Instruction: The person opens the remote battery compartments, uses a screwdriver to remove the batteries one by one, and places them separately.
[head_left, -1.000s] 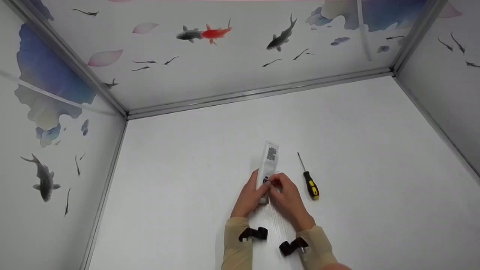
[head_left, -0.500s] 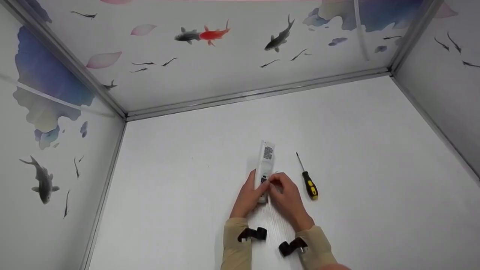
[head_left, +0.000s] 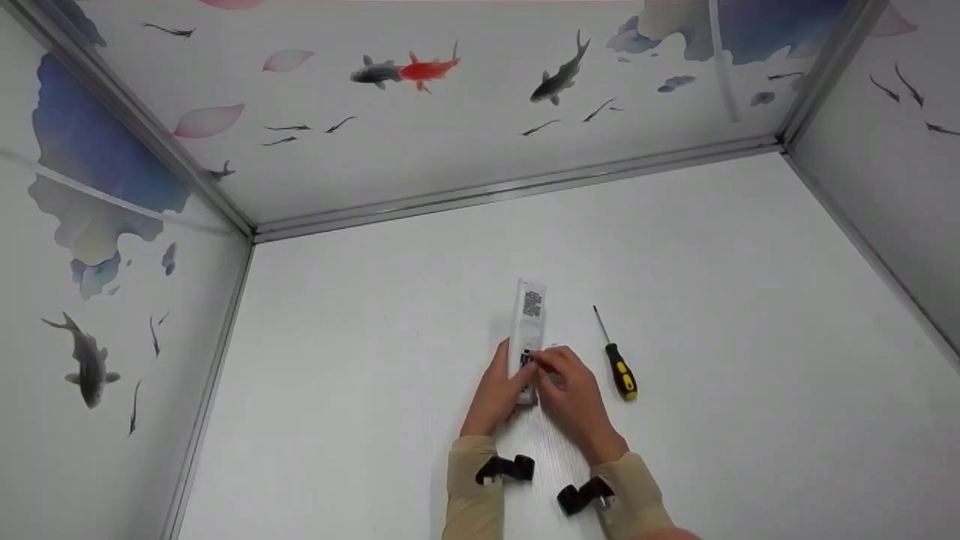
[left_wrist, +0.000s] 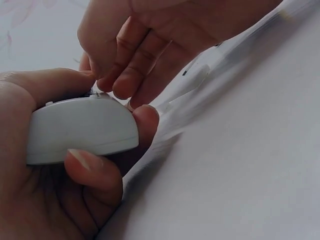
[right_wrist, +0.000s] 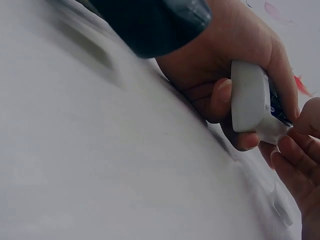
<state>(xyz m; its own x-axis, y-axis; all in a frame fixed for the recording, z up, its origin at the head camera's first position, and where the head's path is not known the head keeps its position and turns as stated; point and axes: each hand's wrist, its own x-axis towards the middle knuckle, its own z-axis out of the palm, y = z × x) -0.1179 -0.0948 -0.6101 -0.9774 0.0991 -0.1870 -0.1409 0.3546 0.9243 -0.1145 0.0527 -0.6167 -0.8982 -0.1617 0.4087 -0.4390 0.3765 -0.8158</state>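
A long white device point(head_left: 529, 322) with a QR code, shaped like a remote control, lies in my left hand point(head_left: 491, 397). The left fingers curl round its lower end, thumb along the top edge; its rounded white end point(left_wrist: 82, 127) faces the left wrist camera. A dark part with a blue label point(right_wrist: 278, 107) sits in its upper face. At that spot the bent fingertips of my right hand point(head_left: 576, 394) meet the device beside the left thumb. Whether they pinch anything is hidden.
Right of the hands, a black-and-yellow screwdriver point(head_left: 622, 371) lies on the white table point(head_left: 337, 337), its shaft pointing away. A thin whitish piece point(right_wrist: 282, 205) lies on the table beyond the right hand. Walls with painted fish enclose the table.
The device's far end has swung slightly to the left. The right index fingertip has shifted a little up and left along the dark part. The screwdriver stays put.
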